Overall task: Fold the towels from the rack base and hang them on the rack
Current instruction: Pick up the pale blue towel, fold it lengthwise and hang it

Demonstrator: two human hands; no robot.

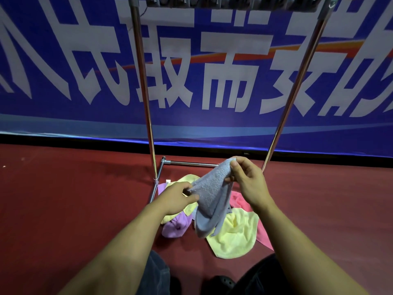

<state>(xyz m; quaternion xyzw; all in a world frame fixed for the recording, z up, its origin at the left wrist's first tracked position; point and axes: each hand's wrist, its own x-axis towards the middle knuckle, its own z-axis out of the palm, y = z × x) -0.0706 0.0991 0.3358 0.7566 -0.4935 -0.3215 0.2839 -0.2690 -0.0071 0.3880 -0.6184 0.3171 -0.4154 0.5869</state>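
Both hands (178, 196) (247, 182) pinch grey towel (212, 201) corners | top edge slants up-right — body hangs down

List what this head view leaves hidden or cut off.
- Rack top bar: cut by the upper edge; anything hanging there is unreadable.
- Purple towel: partly behind the left hand.
- Pink towel: partly behind the grey towel and right hand.
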